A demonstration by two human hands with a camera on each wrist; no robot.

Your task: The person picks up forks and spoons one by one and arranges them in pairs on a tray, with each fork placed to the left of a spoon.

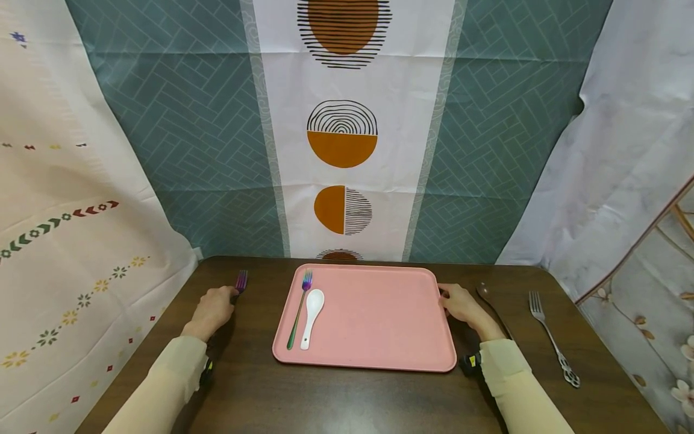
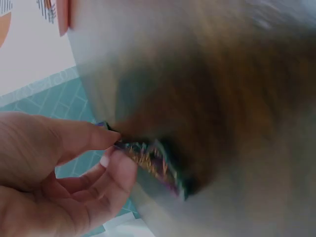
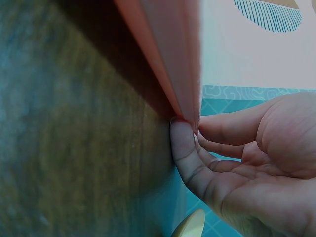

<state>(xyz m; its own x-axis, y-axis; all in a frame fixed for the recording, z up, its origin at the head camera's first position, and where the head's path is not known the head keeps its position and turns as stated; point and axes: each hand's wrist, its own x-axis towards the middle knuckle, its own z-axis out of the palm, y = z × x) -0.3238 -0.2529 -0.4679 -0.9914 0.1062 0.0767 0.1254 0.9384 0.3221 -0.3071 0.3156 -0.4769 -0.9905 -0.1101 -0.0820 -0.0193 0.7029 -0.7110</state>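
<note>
My left hand [image 1: 213, 308] is at the table's left side, pinching a fork [image 1: 241, 281] with purple iridescent tines. In the left wrist view, thumb and fingertips hold the fork [image 2: 155, 165] near its middle, and its ornate handle end stands out blurred above the wood. My right hand [image 1: 462, 303] pinches the right rim of a pink tray [image 1: 379, 319]; the right wrist view shows the tray's edge [image 3: 185, 79] between thumb and fingers. On the tray's left part lie a rainbow-coloured fork [image 1: 300, 307] with a green handle and a white spoon [image 1: 311, 316], side by side.
Just right of my right hand lies a metal spoon [image 1: 484, 292], partly hidden by the forearm. A silver fork [image 1: 553, 337] with an ornate handle lies farther right. The brown table [image 1: 336, 401] ends at a hanging patterned cloth [image 1: 347, 181] behind.
</note>
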